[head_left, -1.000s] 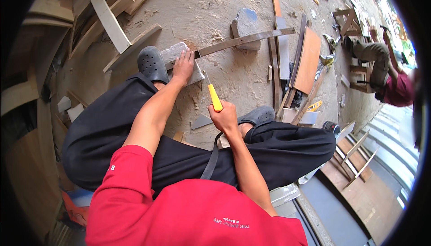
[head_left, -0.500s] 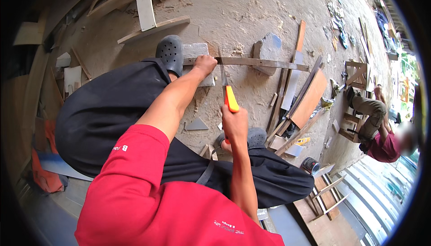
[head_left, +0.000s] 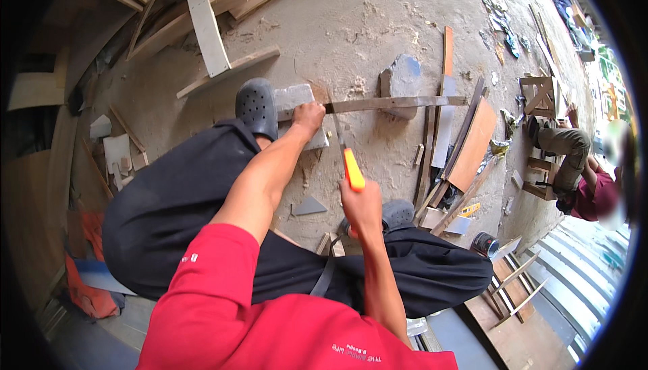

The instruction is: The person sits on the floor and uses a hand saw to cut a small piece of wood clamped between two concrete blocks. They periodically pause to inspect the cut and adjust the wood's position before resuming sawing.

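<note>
My right hand (head_left: 362,203) is closed around the yellow-orange handle of a hand saw (head_left: 353,170). Its thin blade points away from me and crosses a narrow wooden strip (head_left: 385,103) just right of my left hand. With closed fingers, my left hand (head_left: 308,118) presses the strip's left part down on a pale block (head_left: 291,96). Farther right the strip lies over a second grey block (head_left: 401,81). My left clog (head_left: 256,109) is against the pale block, by the strip's left end. Exactly where the teeth meet the wood is too blurred to tell.
Boards and strips (head_left: 442,134) lie right of the blocks, with a brown panel (head_left: 474,144) among them. A paint can (head_left: 484,243) stands by my right knee. Planks (head_left: 206,22) are stacked at the far left. Another person (head_left: 574,151) sits at the far right.
The whole view has shifted, so the strip and blocks appear lower. The saw stays across the strip at nearly the same spot, its angle slightly different. Both hands keep their grip.
</note>
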`<state>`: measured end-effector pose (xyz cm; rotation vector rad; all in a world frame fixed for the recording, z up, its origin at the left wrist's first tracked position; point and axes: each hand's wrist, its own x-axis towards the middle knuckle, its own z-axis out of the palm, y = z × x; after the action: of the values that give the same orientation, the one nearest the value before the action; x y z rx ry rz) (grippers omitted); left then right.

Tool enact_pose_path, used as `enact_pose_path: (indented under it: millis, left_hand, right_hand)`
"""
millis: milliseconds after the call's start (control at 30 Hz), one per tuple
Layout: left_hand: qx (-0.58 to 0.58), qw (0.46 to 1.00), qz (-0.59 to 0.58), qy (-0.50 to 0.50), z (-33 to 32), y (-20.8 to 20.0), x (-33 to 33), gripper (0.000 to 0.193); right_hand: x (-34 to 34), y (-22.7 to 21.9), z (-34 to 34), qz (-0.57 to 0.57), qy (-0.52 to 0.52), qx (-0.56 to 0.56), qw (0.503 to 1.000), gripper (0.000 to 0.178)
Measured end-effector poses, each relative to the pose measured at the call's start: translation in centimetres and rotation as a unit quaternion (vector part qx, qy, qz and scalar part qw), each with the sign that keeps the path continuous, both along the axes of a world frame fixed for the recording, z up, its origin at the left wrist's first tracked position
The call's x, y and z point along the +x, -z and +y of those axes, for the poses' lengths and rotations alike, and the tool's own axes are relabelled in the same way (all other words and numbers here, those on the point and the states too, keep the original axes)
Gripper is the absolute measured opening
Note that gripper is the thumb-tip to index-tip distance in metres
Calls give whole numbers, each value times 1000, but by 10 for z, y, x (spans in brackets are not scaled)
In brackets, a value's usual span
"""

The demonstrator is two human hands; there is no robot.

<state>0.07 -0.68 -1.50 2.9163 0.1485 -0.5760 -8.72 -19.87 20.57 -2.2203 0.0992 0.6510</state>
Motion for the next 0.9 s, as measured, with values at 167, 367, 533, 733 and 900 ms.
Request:
enact_pose_path:
  millis: [167, 367, 533, 733, 900]
  left_hand:
    - [-12, 997, -81, 4, 2, 4, 0, 25]
    - [-14, 996, -93, -1, 3, 1, 0, 28]
    - [9, 996, -85, 35, 13, 0, 5, 28]
    - [-2, 996, -91, 18, 6, 0, 1, 32]
    - [9, 995, -97, 25, 18, -2, 1, 38]
  right_hand:
    - [-24, -18, -19, 26, 34, 14, 999, 26]
    - [-2, 22, 3, -44, 25, 25, 998, 28]
    - [-42, -10, -23, -35, 25, 44, 998, 24]
    - [-10, 42, -5, -20, 30, 21, 999, 23]
    - [-49, -4, -32, -35, 41, 91, 994, 24]
